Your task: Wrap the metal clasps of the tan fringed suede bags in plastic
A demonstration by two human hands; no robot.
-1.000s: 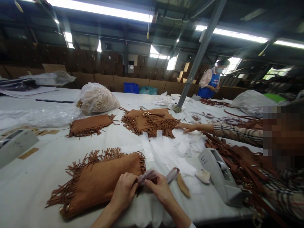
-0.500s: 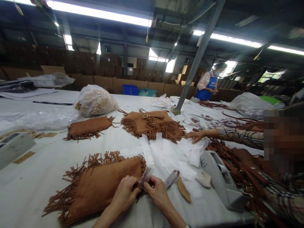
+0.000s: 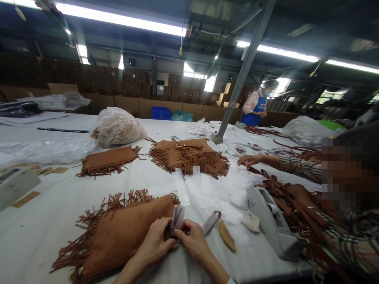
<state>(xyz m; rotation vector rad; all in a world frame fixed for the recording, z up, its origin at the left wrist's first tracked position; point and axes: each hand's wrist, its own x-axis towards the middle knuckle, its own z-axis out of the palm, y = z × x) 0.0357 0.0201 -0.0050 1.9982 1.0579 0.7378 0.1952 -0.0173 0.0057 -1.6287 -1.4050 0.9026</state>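
Observation:
A brown fringed suede bag (image 3: 127,228) lies flat in front of me, its fringe spread along the far and left edges. At its right end stands a small translucent strip of wrapping (image 3: 177,217) around what looks like a strap end. My right hand (image 3: 192,238) pinches the base of this wrapping between thumb and fingers. My left hand (image 3: 155,241) rests against the bag's edge, its fingers closed around the same spot. What lies between the left fingertips is mostly hidden. Just right of my hands lies another wrapped strap piece (image 3: 211,223).
A curved tan piece (image 3: 227,236) and a grey tape dispenser (image 3: 275,225) stand to the right. White tissue sheets (image 3: 213,193) lie beyond my hands, before more fringed bags (image 3: 189,156). A co-worker's hand (image 3: 251,161) reaches in from the right, above piled brown straps (image 3: 293,201).
The translucent wrapping now stands more upright, with my right thumb across its base. The co-worker's hand has lifted slightly off the tissue sheets. The whole view has shifted a little.

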